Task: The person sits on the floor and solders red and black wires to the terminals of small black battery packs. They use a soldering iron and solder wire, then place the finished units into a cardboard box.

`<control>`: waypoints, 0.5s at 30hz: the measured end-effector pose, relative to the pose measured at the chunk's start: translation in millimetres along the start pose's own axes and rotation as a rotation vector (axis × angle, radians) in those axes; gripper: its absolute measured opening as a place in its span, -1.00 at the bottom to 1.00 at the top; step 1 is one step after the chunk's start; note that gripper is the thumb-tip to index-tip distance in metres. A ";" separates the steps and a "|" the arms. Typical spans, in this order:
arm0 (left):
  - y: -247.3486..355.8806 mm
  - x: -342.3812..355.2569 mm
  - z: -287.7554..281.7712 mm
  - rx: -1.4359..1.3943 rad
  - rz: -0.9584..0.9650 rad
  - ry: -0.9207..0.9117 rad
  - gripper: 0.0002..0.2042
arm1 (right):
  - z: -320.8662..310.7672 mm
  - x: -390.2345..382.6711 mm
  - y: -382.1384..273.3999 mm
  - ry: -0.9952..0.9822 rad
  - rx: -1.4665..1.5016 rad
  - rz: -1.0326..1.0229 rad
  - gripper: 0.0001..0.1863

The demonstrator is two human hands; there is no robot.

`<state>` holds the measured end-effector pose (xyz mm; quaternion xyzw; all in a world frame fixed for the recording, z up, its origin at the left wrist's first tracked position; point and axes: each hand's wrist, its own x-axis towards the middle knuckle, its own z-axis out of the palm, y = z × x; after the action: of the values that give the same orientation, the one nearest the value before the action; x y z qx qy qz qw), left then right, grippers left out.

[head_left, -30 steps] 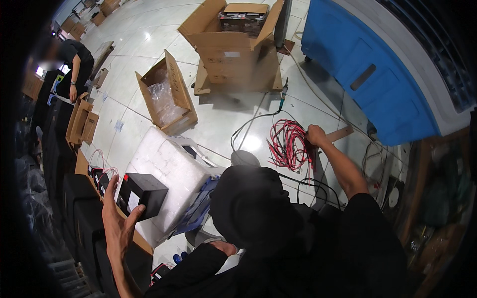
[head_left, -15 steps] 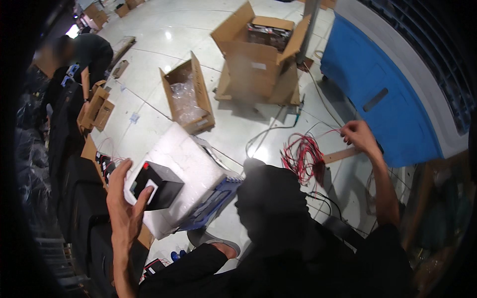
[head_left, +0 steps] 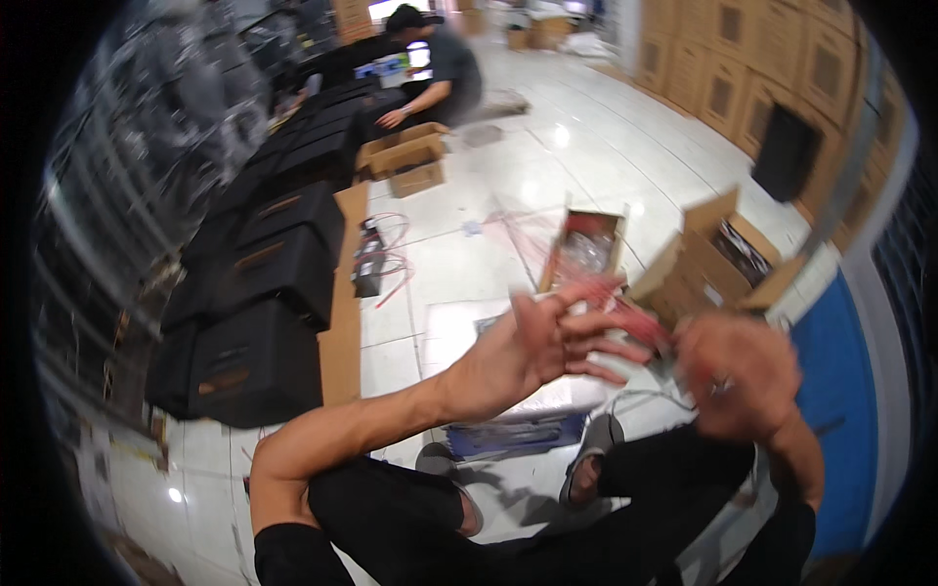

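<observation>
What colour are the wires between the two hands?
Red: the wires run from the left hand to the right hand, blurred, in the head view.

Passage around my raised hands
Open white tile floor [head_left: 469, 264] ahead between black cases [head_left: 264, 283] on my left and open cardboard boxes [head_left: 723, 254] on my right; red wires [head_left: 635, 317] cross between my left hand [head_left: 532, 342] and right hand [head_left: 738, 376].

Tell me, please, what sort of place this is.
Probably a warehouse or packing workroom. Open cardboard boxes stand on a white tiled floor, a row of black cases runs along the left, and another person works at a box further back.
</observation>
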<state>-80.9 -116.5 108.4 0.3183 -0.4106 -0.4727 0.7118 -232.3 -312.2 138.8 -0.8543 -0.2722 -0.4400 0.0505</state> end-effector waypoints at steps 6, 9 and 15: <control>59.3 -29.4 -44.2 -0.113 0.183 0.702 -0.73 | 67.0 -22.1 -12.2 -0.404 0.265 -0.120 -0.82; 57.7 -38.4 -53.2 -0.117 0.076 0.768 -0.71 | 87.2 -37.7 -20.2 -0.895 0.465 0.010 -0.73; 35.3 -44.4 -55.8 0.013 -0.228 0.542 -0.64 | 102.1 -23.6 -11.0 -1.027 0.824 0.170 -0.60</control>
<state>-26.6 -59.1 99.9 0.4817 -0.1702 -0.4445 0.7358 -174.9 -279.6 56.7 -0.8848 -0.3394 0.1687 0.2712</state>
